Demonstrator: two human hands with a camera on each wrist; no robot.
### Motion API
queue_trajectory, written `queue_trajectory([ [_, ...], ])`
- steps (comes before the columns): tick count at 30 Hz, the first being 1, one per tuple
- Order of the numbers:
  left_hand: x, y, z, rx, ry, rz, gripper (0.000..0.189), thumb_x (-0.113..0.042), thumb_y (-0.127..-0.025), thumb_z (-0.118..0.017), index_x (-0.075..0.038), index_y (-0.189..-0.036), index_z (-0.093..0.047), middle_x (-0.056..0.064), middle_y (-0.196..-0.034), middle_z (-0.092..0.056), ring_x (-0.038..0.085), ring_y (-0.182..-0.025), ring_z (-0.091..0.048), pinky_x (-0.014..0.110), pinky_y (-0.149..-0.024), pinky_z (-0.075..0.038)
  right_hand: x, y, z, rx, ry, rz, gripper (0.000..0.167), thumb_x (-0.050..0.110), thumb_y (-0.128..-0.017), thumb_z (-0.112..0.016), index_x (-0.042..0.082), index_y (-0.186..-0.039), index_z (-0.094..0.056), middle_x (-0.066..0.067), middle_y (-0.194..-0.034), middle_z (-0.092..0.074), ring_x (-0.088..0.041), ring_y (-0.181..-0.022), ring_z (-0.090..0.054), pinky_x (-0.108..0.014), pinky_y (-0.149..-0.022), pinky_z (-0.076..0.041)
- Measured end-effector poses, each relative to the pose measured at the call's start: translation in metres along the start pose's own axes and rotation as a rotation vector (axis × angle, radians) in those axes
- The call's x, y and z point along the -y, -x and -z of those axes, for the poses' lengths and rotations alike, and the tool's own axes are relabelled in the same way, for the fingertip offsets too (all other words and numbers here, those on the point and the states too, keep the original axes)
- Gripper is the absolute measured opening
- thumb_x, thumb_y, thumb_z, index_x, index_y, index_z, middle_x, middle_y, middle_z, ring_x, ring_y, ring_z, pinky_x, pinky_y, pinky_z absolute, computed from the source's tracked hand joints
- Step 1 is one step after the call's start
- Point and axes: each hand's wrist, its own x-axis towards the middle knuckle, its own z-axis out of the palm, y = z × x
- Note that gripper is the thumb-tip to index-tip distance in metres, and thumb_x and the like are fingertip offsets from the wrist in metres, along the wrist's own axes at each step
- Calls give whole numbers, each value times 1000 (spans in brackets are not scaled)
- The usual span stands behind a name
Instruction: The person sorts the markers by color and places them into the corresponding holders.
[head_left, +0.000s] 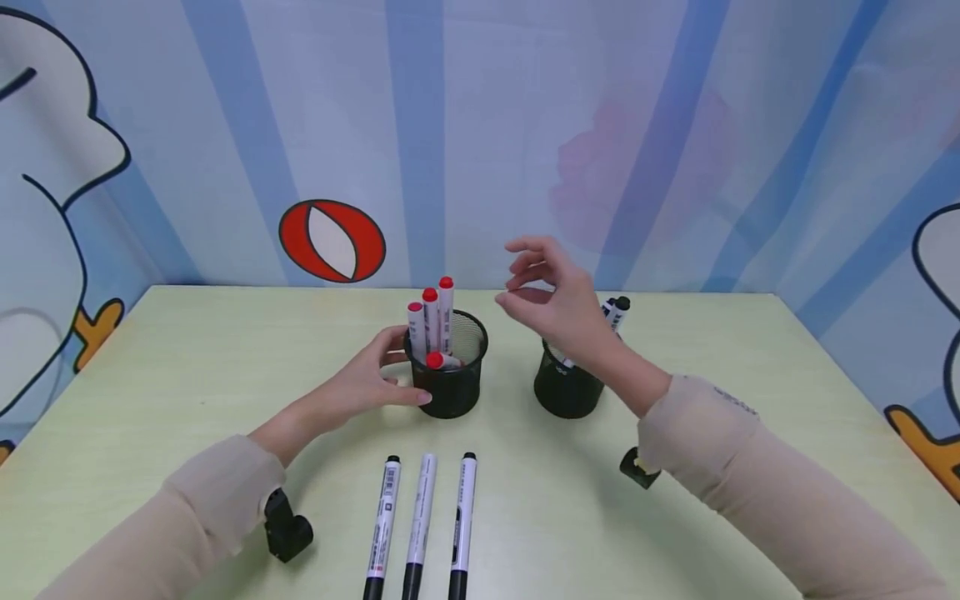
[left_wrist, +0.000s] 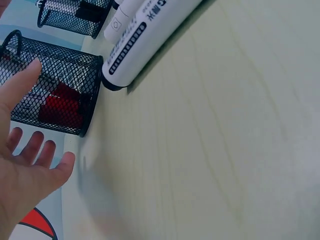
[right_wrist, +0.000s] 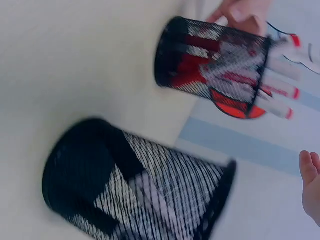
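My left hand (head_left: 367,375) holds a black mesh pen holder (head_left: 450,396) at its left side, thumb across the front and index finger at the rim. Several red-capped whiteboard markers (head_left: 431,321) stand in it; one leans low, its red cap near the front rim. My right hand (head_left: 551,300) is raised in the air between the two holders, fingers bent loosely with a gap to the thumb and nothing in them. Below its wrist stands a second mesh pen holder (head_left: 567,392), partly hidden by the forearm, with black-capped markers (head_left: 618,312) in it.
Three white markers, left (head_left: 384,517), middle (head_left: 422,517) and right (head_left: 463,517), lie side by side on the pale table (head_left: 150,425) in front of the holders. Behind the table hangs a blue striped cloth (head_left: 480,150) with cartoon prints. Both wrists carry small black cameras.
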Motion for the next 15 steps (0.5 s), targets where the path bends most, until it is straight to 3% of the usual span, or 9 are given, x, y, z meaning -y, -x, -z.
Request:
queue_trajectory([
  [8, 0, 14, 9, 12, -112, 67, 79, -22, -79, -74, -11, -142, -28, 13, -141, -36, 34, -129, -35, 51, -95, -42, 17, 9, 45, -98, -53, -12, 48, -6, -81, -65, 6, -126, -49, -7, -103, -51, -26, -94, -58, -26, -84, -50],
  [15, -3, 33, 16, 25, -154, 111, 67, -22, -81, -72, -10, -137, -37, 15, -136, -42, 35, -123, -41, 49, -91, -45, 7, 26, 81, -205, -90, -16, 48, -8, -81, -65, 11, -124, -52, -7, -100, -52, -20, -92, -58, -20, -83, -49],
])
